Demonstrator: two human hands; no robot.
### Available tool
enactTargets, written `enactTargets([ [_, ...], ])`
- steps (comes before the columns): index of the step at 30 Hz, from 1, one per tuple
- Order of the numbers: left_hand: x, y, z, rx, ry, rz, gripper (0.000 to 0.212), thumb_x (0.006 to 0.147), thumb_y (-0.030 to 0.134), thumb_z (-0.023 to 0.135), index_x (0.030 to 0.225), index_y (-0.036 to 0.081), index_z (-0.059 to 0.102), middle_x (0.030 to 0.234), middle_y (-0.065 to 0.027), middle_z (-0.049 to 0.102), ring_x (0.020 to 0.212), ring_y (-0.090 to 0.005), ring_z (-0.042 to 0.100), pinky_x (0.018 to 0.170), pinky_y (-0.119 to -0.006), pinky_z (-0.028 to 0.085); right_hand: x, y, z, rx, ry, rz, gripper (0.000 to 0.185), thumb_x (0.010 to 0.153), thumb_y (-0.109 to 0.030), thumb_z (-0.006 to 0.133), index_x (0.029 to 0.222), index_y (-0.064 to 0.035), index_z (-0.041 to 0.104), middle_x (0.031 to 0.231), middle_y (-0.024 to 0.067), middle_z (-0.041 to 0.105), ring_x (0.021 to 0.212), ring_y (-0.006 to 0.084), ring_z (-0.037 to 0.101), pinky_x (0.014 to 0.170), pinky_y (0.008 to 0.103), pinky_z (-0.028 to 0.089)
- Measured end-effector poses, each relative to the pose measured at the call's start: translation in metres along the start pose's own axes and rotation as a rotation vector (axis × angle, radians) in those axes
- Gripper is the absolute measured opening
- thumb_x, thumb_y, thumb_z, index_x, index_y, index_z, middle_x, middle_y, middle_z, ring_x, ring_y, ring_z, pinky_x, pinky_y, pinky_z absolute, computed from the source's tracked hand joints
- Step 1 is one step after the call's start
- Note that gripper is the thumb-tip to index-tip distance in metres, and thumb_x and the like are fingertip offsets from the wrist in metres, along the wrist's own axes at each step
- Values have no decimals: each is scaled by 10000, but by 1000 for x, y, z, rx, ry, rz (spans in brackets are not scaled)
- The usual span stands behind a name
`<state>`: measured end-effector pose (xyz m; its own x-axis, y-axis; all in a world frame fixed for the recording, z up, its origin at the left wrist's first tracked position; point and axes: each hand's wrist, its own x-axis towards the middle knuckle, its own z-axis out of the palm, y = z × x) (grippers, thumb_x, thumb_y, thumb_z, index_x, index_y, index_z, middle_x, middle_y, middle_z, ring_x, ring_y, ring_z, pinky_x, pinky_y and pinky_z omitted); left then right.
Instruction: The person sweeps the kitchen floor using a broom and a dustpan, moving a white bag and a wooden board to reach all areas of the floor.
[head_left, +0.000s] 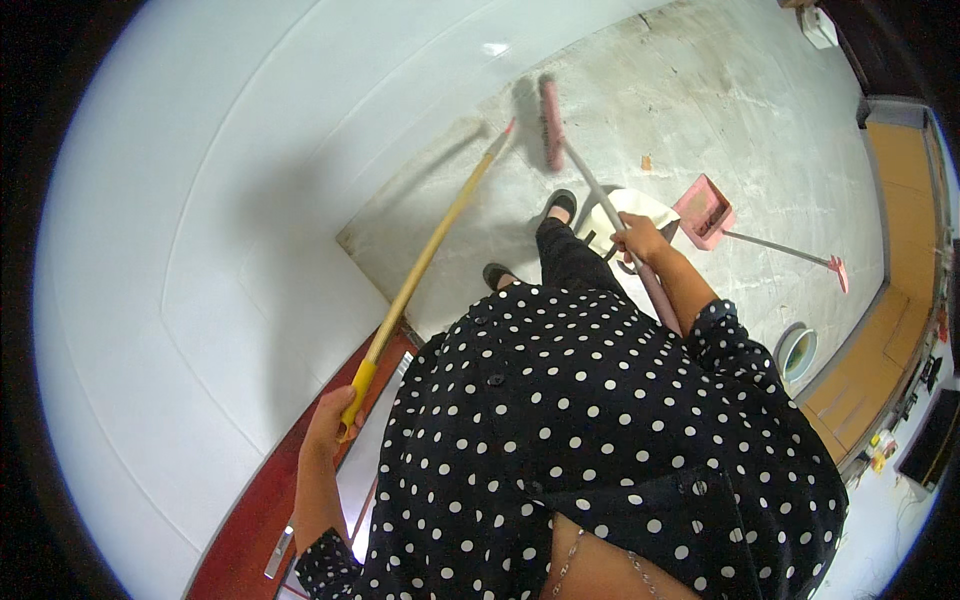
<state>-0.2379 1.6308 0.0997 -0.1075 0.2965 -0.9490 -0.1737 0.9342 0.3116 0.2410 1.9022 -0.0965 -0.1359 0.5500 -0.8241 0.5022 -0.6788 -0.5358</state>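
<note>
My left hand (330, 420) is closed around the yellow grip of a long yellow pole (431, 251). The pole slants up and away in front of the white wall and ends in a narrow tip with red on it. In my right hand (641, 236) is the grey handle of a push broom (553, 124). Its pink head and bristles are near the foot of the wall, slightly blurred; whether they touch the floor I cannot tell. Behind the right hand stands a cream-coloured object (637, 206) with dark strap-like parts, partly hidden by my arm and body.
A pink long-handled dustpan (705, 214) rests on the stained grey floor (765, 135), beside the cream object. Farther right are a pale basin (796, 354) and tan cabinet fronts (904, 217). The white wall (202, 187) and a red door (259, 495) border my left side. A small brown scrap (646, 162) lies ahead.
</note>
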Motion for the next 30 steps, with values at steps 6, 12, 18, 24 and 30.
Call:
enactTargets([
  [6, -8, -3, 14, 222, 151, 56, 306, 876, 348, 492, 794, 61, 558, 548, -42, 528, 376, -108, 442, 357, -225, 330, 1, -8, 30, -26, -281, 77, 508, 755, -19, 590, 1242, 15, 450, 630, 89, 539, 451, 157, 504, 362, 282, 414],
  [12, -5, -28, 2, 405, 263, 43, 303, 880, 306, 482, 816, 29, 587, 538, -55, 536, 375, -116, 485, 328, -230, 341, 89, 11, 14, -374, -220, 10, 158, 700, -77, 649, 811, 36, 639, 625, 117, 598, 521, 179, 585, 445, 308, 482],
  [18, -16, -8, 30, 430, 328, 50, 276, 884, 269, 497, 820, 17, 589, 535, -44, 526, 378, -96, 456, 341, -229, 359, 96, -5, -32, -141, -40, 49, 160, 719, -41, 616, 854, 33, 571, 564, 110, 533, 411, 171, 515, 344, 305, 423],
  [24, -14, 14, 33, 456, 333, 49, 282, 886, 257, 494, 815, 1, 589, 537, -49, 521, 387, -95, 463, 359, -223, 386, 56, -32, 13, -13, -291, 41, 285, 706, -16, 628, 981, 46, 583, 595, 124, 568, 436, 199, 547, 363, 309, 471],
  [30, -12, 63, 53, 509, 354, 40, 268, 887, 245, 499, 898, 0, 606, 559, -23, 518, 429, -78, 479, 371, -213, 387, 142, -25, -27, -440, -240, -1, 199, 707, -26, 611, 900, 19, 599, 605, 110, 557, 464, 206, 538, 399, 343, 473],
])
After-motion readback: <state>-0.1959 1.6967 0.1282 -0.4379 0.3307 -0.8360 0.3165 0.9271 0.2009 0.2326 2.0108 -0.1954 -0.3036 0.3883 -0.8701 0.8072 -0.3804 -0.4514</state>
